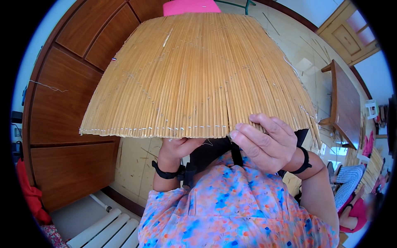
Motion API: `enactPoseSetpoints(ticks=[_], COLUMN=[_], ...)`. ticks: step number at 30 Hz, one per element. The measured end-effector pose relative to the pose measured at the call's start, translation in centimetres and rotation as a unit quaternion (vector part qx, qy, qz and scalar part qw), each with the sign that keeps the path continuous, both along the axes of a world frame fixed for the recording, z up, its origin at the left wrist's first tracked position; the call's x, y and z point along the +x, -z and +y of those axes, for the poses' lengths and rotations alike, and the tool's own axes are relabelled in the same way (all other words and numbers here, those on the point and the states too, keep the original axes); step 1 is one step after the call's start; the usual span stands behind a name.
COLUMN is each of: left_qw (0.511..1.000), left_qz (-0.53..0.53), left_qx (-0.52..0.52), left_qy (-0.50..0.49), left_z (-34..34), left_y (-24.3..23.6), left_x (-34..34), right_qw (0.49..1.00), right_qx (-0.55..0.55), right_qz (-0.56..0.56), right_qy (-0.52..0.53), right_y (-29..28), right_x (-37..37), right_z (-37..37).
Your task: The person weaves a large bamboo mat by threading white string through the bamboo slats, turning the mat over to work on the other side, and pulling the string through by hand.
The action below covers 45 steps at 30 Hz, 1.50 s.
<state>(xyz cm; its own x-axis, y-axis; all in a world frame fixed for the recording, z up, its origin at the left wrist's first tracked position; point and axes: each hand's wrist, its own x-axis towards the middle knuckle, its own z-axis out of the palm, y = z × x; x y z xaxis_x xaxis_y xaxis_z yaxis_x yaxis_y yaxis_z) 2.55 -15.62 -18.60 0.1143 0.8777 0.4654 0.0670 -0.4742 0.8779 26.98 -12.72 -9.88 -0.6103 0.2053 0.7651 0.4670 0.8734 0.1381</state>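
Observation:
A wide mat of thin pale sticks (194, 70), stitched with white thread, spans the upper middle, raised in front of me. My right hand (266, 144) grips its near edge, fingers bent over the top beside a narrow dark gap between two sticks. My left hand (180, 146) is at the underside of that edge, left of centre, with curled fingers partly hidden by the mat; what they hold is unclear. A short loose thread dangles beside it. Several sticks jut loose at the mat's right corner.
Wooden cabinets (68, 173) line the left, above a white radiator (113, 227). A pink object (190, 7) sits beyond the mat. At right are a low wooden table (345, 107), a door (347, 37) and a seated person (355, 217). Loose sticks lie on the tiled floor (132, 169).

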Motion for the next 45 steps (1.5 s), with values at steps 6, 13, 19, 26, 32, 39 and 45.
enactPoseSetpoints(ticks=[6, 13, 19, 26, 32, 39, 45], left_qw=[0.998, 0.994, 0.996, 0.963, 0.98, 0.994, 0.986], left_qz=[-0.049, -0.092, 0.005, -0.157, -0.12, -0.059, -0.145], left_qx=[0.009, 0.025, 0.074, -0.07, -0.029, 0.036, -0.045], left_qy=[0.023, 0.056, 0.043, 0.209, 0.157, 0.084, 0.069], left_z=[-0.2, 0.1, 0.1, 0.1, 0.0, 0.3, -0.2], left_y=[1.3, 0.9, -0.1, -0.6, -0.8, -0.6, -0.1], left_x=[1.2, 2.5, 1.8, 1.6, 1.9, 1.9, 2.3], right_qw=[1.0, 1.0, 1.0, 0.999, 1.0, 1.0, 1.0], right_qx=[-0.002, 0.004, 0.005, 0.002, 0.003, 0.012, -0.001], right_qz=[0.01, 0.018, 0.028, 0.031, 0.027, 0.027, 0.026], right_qy=[-0.003, 0.001, 0.005, 0.01, 0.011, 0.008, 0.005], right_y=[0.3, 0.5, 0.7, 0.7, 0.4, 0.4, 0.4], right_x=[0.1, -0.1, -0.2, -0.4, -0.6, -0.7, -0.6], right_z=[0.0, -0.1, -0.1, -0.1, -0.1, -0.1, -0.3])
